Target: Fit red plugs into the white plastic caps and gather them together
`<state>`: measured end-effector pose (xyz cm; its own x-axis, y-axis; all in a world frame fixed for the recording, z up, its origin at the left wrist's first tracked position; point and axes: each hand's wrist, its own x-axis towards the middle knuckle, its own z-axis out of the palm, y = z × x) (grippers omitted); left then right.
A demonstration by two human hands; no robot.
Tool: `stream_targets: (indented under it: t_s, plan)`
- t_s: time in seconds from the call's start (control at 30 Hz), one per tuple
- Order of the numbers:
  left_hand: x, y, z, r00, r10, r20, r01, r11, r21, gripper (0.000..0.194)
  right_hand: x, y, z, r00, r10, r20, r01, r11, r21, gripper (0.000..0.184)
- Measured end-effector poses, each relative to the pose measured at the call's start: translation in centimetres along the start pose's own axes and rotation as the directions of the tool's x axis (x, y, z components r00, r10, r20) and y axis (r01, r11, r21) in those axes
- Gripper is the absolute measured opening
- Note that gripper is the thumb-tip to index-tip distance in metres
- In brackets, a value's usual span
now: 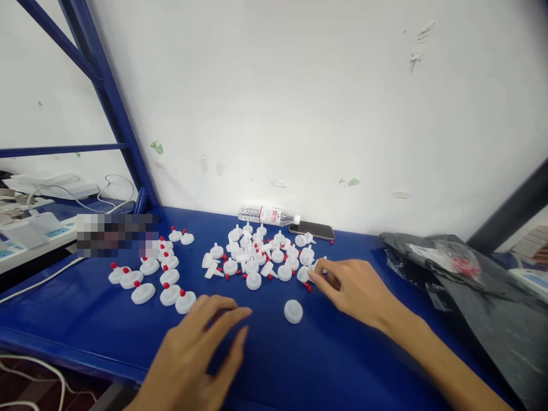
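My left hand (197,348) hovers over the front of the blue table, fingers apart and nothing between them. At the right edge of a pile of white nozzle caps (252,257), my right hand (351,288) pinches thumb and fingertips at the rim of one white nozzle cap (303,275). Small red tips (309,287) lie scattered among the pile. A lone white cap (293,311) rests between my two hands, its spout not visible. Left of the pile stand several white nozzle caps with red tips fitted (170,294), closest to my left hand.
A clear plastic bottle (269,215) lies by the wall beside a dark phone (311,230). Grey plastic bags (471,308) cover the table's right side. A blue metal post (115,97) rises at left, near white power strips (38,242) and cables.
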<state>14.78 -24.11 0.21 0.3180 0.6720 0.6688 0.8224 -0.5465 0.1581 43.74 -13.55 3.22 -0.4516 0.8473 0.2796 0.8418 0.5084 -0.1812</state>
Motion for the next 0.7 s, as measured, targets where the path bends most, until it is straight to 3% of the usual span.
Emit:
stream_targets:
  t_s: [0.07, 0.17, 0.2, 0.27, 0.37, 0.53, 0.63, 0.7]
  plan:
    - [1.0, 1.9, 1.6, 0.991, -0.062, 0.119, 0.06, 0.998, 0.019, 0.035, 0.0, 0.4, -0.2, 0.998, 0.033, 0.055, -0.032, 0.999, -0.025, 0.032]
    - [3.0, 4.0, 4.0, 0.909, -0.184, 0.374, 0.181, 0.982, 0.044, 0.059, 0.0, 0.3, 0.1, 0.992, 0.028, 0.124, -0.025, 0.999, -0.024, 0.026]
    - [3.7, 4.5, 4.7, 0.877, -0.216, 0.43, 0.217, 0.975, 0.049, 0.059, 0.0, 0.2, 0.3, 0.991, 0.023, 0.133, -0.021, 1.0, -0.022, 0.024]
    - [4.8, 4.9, 5.6, 0.831, -0.243, 0.5, 0.265, 0.964, 0.028, 0.041, 0.0, 0.2, 0.7, 0.989, 0.017, 0.145, -0.016, 1.0, -0.008, 0.021]
    - [5.2, 4.5, 5.6, 0.833, -0.261, 0.489, 0.33, 0.942, -0.06, 0.025, 0.1, 0.6, 1.2, 0.986, 0.001, 0.167, -0.007, 0.999, 0.035, 0.021]
    - [2.9, 2.6, 3.4, 0.881, -0.321, 0.347, 0.41, 0.885, -0.221, 0.031, 0.0, 1.3, 0.8, 0.983, -0.123, 0.14, 0.092, 0.974, 0.204, 0.026]
    - [1.4, 1.5, 2.4, 0.875, -0.384, 0.296, 0.447, 0.875, -0.185, 0.035, 0.0, 0.8, 0.2, 0.986, -0.08, 0.147, 0.014, 0.913, 0.408, 0.024]
    - [0.8, 1.1, 2.3, 0.861, -0.418, 0.291, 0.473, 0.868, -0.152, 0.039, 0.0, 0.1, 0.0, 0.987, -0.017, 0.162, -0.08, 0.818, 0.569, 0.024]
